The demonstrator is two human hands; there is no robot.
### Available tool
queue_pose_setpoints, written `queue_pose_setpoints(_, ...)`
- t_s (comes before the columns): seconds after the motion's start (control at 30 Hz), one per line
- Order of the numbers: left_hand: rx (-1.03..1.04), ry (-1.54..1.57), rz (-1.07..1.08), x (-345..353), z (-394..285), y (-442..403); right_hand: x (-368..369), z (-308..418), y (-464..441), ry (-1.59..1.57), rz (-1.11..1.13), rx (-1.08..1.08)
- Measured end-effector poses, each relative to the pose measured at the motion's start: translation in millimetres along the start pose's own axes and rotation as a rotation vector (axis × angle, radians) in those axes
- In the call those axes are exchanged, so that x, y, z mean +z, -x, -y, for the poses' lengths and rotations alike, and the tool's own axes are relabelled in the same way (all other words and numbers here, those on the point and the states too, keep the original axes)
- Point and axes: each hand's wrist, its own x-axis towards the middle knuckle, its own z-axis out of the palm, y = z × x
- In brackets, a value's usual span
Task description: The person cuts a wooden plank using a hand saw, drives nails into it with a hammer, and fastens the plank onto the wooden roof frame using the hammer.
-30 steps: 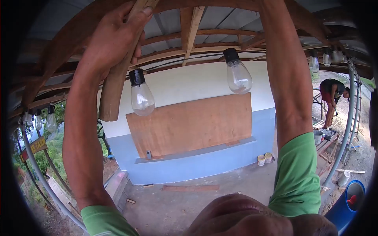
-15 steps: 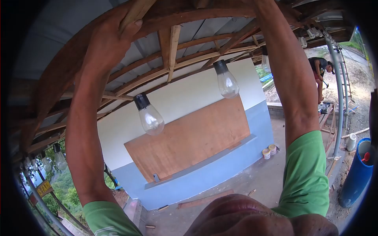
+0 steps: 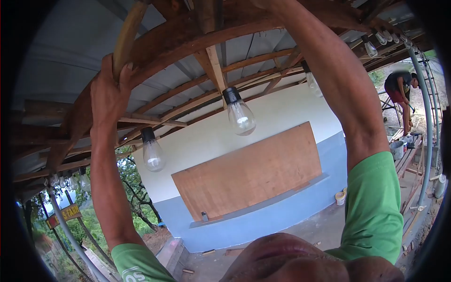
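My left hand is raised overhead and wraps round the lower end of a wooden strip, thumb on one side and fingers on the other. The strip rises to the top edge, passing in front of a curved reddish-brown beam. My right arm reaches up to the same beam. Only the base of my right hand shows at the top edge; its fingers are out of frame. Between my arms hang two clear bulbs in black sockets, one bulb nearer my left arm and another bulb near the middle.
Metal roofing lies over the beams. Ahead stands a white and blue wall with a plywood panel. A bent-over person holds a tool at the right, near a grey pole. A paint tub sits by the wall.
The view has shifted, so the wall and the person appear further right. My left hand sits lower and further left in view, still round the strip, and more of the strip shows above it.
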Motion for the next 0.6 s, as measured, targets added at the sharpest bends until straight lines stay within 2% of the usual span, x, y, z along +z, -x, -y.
queue_pose_setpoints(0.1, -0.007, -0.033, -0.132, -5.4, -7.1, 27.5, 1.7, -24.6, 6.6, -0.164, -0.311, -0.147)
queue_pose_setpoints(0.27, 0.107, -0.083, -0.229, -18.3, -38.9, 37.0, 7.5, -2.5, 59.2, -0.41, -0.39, 0.06)
queue_pose_setpoints(0.4, 0.187, -0.178, -0.33, -9.8, -86.8, 35.0, 59.9, 45.5, 120.3, -0.397, -0.132, 0.006)
queue_pose_setpoints(0.53, 0.114, -0.156, -0.222, 12.0, -136.8, 30.9, 81.6, 85.1, 120.8, -0.352, -0.312, -0.02)
queue_pose_setpoints(0.6, 0.251, 0.004, -0.203, 11.7, -148.7, 23.1, 66.8, 82.2, 102.9, -0.32, -0.452, 0.025)
